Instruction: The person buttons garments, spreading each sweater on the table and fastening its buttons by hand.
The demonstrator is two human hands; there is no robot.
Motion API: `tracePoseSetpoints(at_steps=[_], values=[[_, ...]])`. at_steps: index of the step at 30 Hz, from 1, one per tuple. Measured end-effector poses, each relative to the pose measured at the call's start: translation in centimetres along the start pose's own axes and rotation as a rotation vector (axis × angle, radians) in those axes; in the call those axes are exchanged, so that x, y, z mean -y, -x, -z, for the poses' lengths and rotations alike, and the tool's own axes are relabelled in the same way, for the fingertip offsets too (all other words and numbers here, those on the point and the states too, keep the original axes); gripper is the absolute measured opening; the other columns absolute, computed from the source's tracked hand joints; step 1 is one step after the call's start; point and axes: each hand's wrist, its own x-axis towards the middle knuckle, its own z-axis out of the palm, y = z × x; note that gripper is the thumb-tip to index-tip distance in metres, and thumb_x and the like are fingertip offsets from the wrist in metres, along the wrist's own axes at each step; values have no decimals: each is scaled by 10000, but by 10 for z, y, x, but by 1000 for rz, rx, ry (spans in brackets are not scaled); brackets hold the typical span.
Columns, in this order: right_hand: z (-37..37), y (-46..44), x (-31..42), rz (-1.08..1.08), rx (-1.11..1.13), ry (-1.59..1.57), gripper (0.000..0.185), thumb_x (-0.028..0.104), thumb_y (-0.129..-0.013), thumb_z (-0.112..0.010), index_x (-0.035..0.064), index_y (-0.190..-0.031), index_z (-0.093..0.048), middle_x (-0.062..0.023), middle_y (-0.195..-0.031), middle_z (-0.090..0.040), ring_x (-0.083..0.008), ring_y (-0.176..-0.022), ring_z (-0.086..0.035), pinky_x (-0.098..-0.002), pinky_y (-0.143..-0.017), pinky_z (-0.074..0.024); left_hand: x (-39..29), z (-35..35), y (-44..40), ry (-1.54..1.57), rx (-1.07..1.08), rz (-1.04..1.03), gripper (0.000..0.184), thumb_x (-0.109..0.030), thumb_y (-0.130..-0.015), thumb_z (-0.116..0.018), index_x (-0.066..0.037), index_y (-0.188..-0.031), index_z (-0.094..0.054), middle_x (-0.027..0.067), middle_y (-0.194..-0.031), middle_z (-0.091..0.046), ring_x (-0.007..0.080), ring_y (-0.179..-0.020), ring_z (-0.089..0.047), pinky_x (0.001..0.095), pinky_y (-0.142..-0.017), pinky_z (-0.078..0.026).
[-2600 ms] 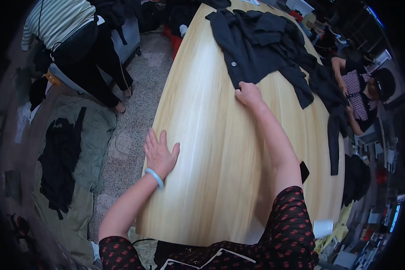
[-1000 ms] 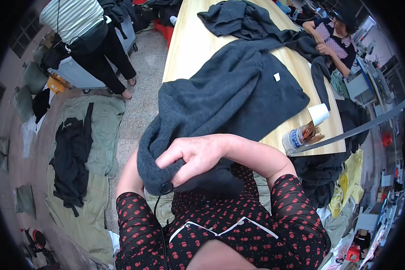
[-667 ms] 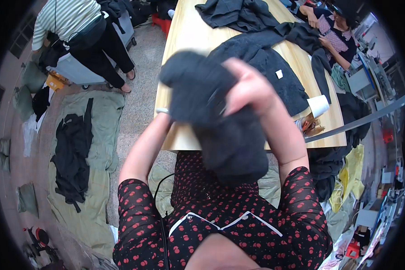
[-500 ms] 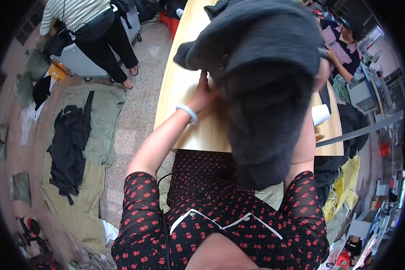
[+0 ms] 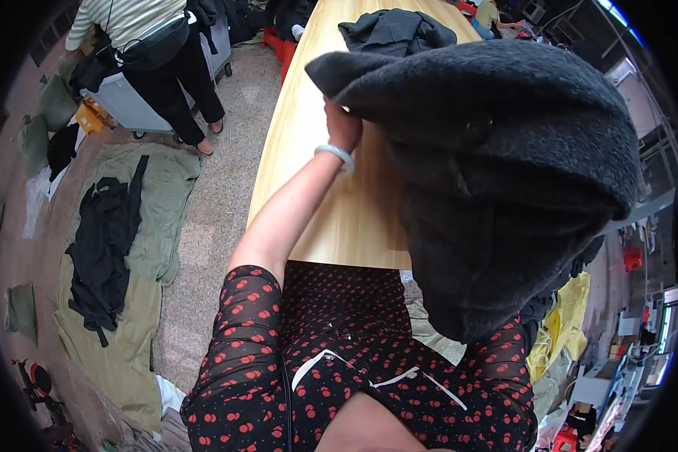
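A bulky dark grey garment (image 5: 520,188) of fuzzy cloth is held up above the near right part of the wooden table (image 5: 339,218), its lower end hanging past the table's front edge. A round button-like spot shows on it. My left hand (image 5: 344,126) grips the garment's left end from below; the fingertips are partly covered by the cloth. Behind the garment, my right hand and forearm are hidden. Farther up the table lies another dark piece of clothing (image 5: 398,32), crumpled.
To the left, a dark garment (image 5: 105,245) lies on green and tan cloths (image 5: 117,369) on the floor. A person in a striped top (image 5: 139,26) stands by a grey cart (image 5: 139,105). Yellow cloth (image 5: 569,313) lies right of the table; another person (image 5: 490,16) is at the far right.
The garment has swung right and spread out, uncovering the clothing on the far table. My left hand has moved up to its left end. My right hand has gone behind the garment.
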Motion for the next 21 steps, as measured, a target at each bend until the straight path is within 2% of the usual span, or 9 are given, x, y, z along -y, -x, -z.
tracePoseSetpoints(at_steps=[6, 8, 9, 12, 14, 15, 16, 18, 21], values=[[-46, -5, -33, -102, -9, -23, 106, 77, -752, -605, -1, -810, -647, -93, -844, -641, -213, -791, -613, -292, -768, -473, -7, 52, -85, -76, 56, 90, 313, -234, -902, -463, 31, -982, -610, 231, -911, -650, 413, -885, -600, 433, -782, -461], [-60, -17, -40, -36, 13, 125, 109, 76, -757, -601, -3, -815, -648, -92, -848, -642, -216, -796, -612, -288, -768, -471, -50, 80, -122, 209, 107, 76, 339, -252, -899, -483, 47, -990, -615, 196, -917, -666, 334, -875, -628, 414, -768, -465], [-64, -26, -43, 31, 36, 319, 159, 100, -769, -594, -13, -868, -646, -111, -883, -652, -226, -823, -622, -284, -771, -473, -73, 83, -143, 280, 19, 15, 402, -446, -922, -474, -75, -833, -600, 16, -713, -581, 140, -703, -559, 290, -641, -448], [-59, -51, -57, 222, -64, 433, 224, 57, -820, -566, -35, -1018, -616, -117, -983, -648, -206, -898, -625, -284, -825, -486, -126, 115, -246, 310, -19, -260, 298, -81, -868, -376, 32, -1061, -573, 149, -964, -620, 232, -867, -573, 333, -771, -468], [-53, -65, -60, 315, -164, 316, 249, 0, -834, -566, -33, -1079, -598, -103, -1015, -640, -194, -924, -621, -278, -837, -488, -176, 168, -308, -433, -226, -801, 253, -123, -914, -374, 63, -956, -541, 169, -786, -580, 282, -677, -526, 393, -643, -448], [-50, -68, -59, 356, -192, 316, 246, -1, -836, -566, -27, -1078, -599, -100, -1016, -640, -188, -919, -621, -276, -823, -489, -226, 167, -295, -27, -103, -448, 277, -152, -929, -388, 69, -912, -554, 190, -735, -567, 296, -671, -520, 409, -617, -432], [-45, -73, -59, 399, -219, 315, 243, -1, -837, -566, -21, -1077, -599, -97, -1017, -640, -182, -913, -621, -273, -808, -491, -246, 175, -283, -236, 43, -488, 296, -163, -920, -401, 71, -846, -567, 195, -696, -579, 299, -667, -557, 406, -599, -437], [-33, -87, -65, 410, -256, 316, 231, 5, -841, -568, -11, -1067, -610, -88, -1010, -642, -174, -912, -618, -265, -798, -486, -275, 183, -259, -1010, 185, -963, 298, -148, -910, -405, 47, -781, -589, 170, -702, -609, 269, -656, -598, 375, -586, -473], [-24, -98, -89, 612, -241, 579, 249, 17, -826, -555, 12, -1064, -627, -88, -946, -662, -168, -879, -617, -269, -784, -467, -255, 224, -308, -1431, 237, -568, 533, -415, -932, -361, 57, -979, -602, 221, -944, -647, 421, -925, -589, 437, -823, -450]])
